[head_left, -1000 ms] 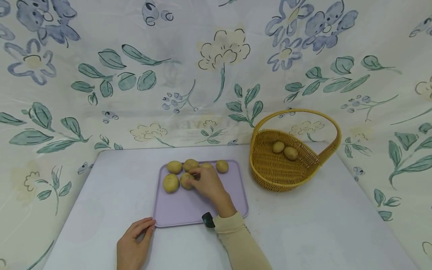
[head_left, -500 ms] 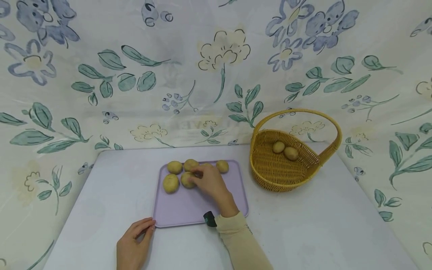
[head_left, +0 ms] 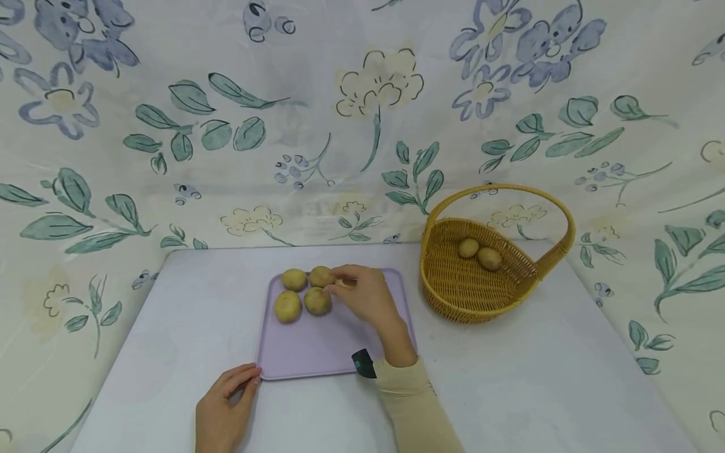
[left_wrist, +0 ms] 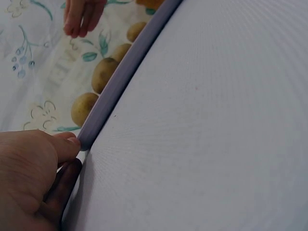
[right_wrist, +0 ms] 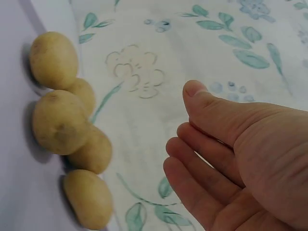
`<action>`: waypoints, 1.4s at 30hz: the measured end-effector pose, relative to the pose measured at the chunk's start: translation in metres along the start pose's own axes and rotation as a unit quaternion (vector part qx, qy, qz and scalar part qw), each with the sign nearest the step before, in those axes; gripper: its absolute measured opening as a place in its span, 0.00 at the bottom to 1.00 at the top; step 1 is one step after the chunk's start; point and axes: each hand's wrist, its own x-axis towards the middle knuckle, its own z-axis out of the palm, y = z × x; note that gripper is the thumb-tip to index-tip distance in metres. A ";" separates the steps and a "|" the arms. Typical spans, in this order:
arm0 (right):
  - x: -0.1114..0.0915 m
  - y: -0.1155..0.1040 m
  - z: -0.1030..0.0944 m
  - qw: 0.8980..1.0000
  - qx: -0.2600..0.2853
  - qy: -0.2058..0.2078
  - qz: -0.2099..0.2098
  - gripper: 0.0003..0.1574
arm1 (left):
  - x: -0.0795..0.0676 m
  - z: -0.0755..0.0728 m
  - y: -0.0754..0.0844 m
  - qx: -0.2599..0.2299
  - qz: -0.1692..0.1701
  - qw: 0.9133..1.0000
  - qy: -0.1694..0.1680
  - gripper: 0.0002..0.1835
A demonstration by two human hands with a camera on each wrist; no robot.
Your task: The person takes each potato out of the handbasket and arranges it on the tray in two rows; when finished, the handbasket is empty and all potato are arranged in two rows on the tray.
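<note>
A lilac tray (head_left: 306, 349) lies on the table, with several potatoes toward its back left, among them a round potato (head_left: 318, 302). Fingers of my left hand (head_left: 223, 409) touch the tray's front left corner; in the left wrist view they sit right at the rim's end. Above the back of the tray is my right hand (head_left: 368, 299), nothing in it. In the right wrist view its fingers (right_wrist: 190, 185) are loosely bent and apart from the potatoes, the nearest being a smooth potato (right_wrist: 89, 198). The hand hides part of the tray's right half.
A wicker basket (head_left: 459, 296) with a tall arched handle stands right of the tray, two potatoes (head_left: 479, 253) inside. The white table (head_left: 527, 377) meets a floral cloth (head_left: 362, 157) behind. A black wrist device (head_left: 364, 363) sits by the right sleeve.
My right hand has moved off the front right potato of the group, going right and slightly back. That potato stays on the tray. My left hand keeps its place at the corner.
</note>
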 end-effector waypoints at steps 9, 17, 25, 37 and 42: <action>-0.012 -0.005 -0.027 0.999 0.015 0.044 -0.029 0.19 | -0.001 -0.003 -0.002 -0.001 0.013 1.000 0.011 0.12; -0.020 -0.008 -0.048 0.996 0.019 0.086 -0.027 0.18 | 0.001 -0.005 -0.001 -0.005 0.006 1.000 -0.005 0.11; -0.027 -0.011 -0.065 0.993 0.032 0.111 -0.026 0.19 | 0.001 -0.005 -0.001 0.002 -0.021 1.000 -0.018 0.10; -0.037 -0.013 -0.083 0.989 0.041 0.142 -0.026 0.21 | 0.003 -0.005 0.001 -0.002 -0.032 0.999 -0.026 0.10; -0.041 -0.009 -0.093 0.988 0.037 0.149 -0.025 0.22 | 0.001 -0.005 0.002 -0.008 -0.030 0.999 -0.029 0.10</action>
